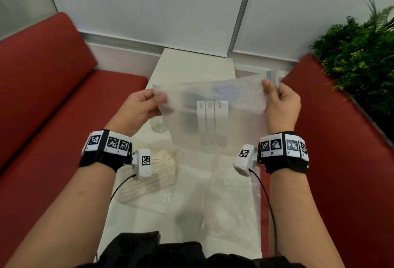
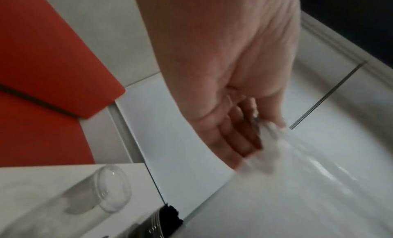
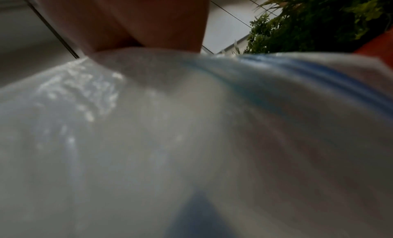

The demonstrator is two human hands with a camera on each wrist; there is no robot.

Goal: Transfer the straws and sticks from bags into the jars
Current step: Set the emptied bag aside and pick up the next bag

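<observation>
I am holding a frosted zip bag (image 1: 211,116) up off the counter (image 1: 191,69) between my two hands, and I am judging the step in hand to be getting its mouth open. My left hand (image 1: 136,112) is pinching the bag's left edge, thumb on top and fingers (image 2: 234,141) curled under the film; my right hand (image 1: 281,105) is pinching the right top corner, where a blue zip strip (image 3: 319,77) runs across just past my palm. Whether the bag holds anything, I cannot tell; the film is too cloudy. To do this well I am wanting both thumbs close to the seal, peeling the two films apart rather than stretching the bag flat, and keeping the mouth tilted up so nothing slides out early. A clear glass jar (image 2: 106,191) is standing below my left hand, partly hidden behind the bag in the head view. A bundle of wooden sticks (image 1: 153,171) in clear wrap is lying under my left wrist, nearer my body, and another crinkled clear bag (image 1: 232,193) is lying under my right wrist. The film looks slippery, so I am keeping firm pinches.
</observation>
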